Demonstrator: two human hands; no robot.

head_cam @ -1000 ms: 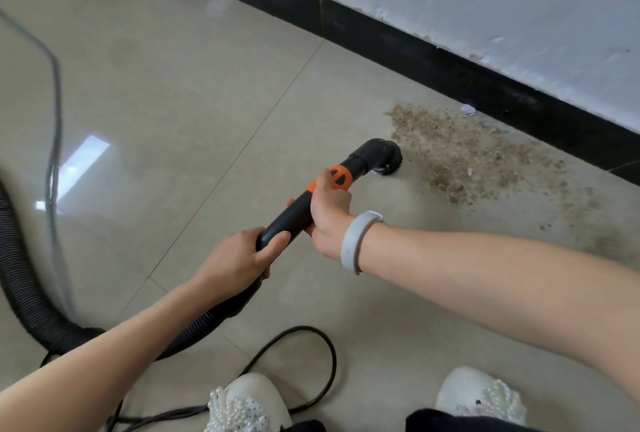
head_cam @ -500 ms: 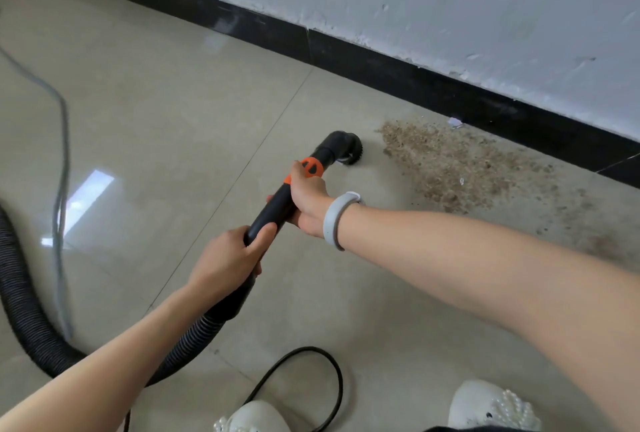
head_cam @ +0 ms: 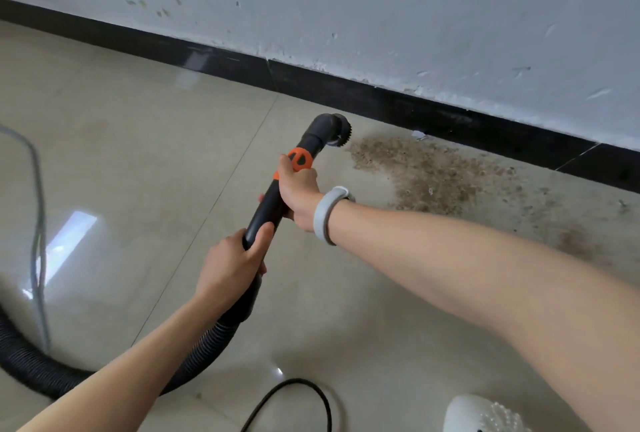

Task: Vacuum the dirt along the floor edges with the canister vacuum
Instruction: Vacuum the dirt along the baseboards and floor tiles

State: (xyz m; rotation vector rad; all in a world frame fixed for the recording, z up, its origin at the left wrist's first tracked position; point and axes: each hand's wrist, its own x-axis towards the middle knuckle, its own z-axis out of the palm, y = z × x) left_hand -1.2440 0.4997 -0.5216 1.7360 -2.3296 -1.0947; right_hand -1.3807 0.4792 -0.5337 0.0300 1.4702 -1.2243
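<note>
A black vacuum wand (head_cam: pixel 268 204) with an orange collar (head_cam: pixel 300 159) ends in a round brush nozzle (head_cam: pixel 334 130). The nozzle sits just left of a brown dirt patch (head_cam: pixel 426 175) spread on the beige tile below the black baseboard (head_cam: pixel 381 102). My right hand (head_cam: pixel 298 192), with a pale wristband, grips the wand just under the orange collar. My left hand (head_cam: pixel 232 265) grips the wand's lower end, where the ribbed black hose (head_cam: pixel 194 359) joins it. The canister itself is out of view.
The hose curves away to the lower left (head_cam: pixel 20 355). A thin grey cord (head_cam: pixel 40 223) runs down the left side and a black cable (head_cam: pixel 304 393) loops near my white shoe (head_cam: pixel 481 414). A white paper scrap (head_cam: pixel 418 135) lies by the baseboard. Thinner dirt trails right (head_cam: pixel 571 237).
The nozzle pulled left off the dirt patch's edge, then came back toward it and now sits raised at its left end. Both hands keep their grip.
</note>
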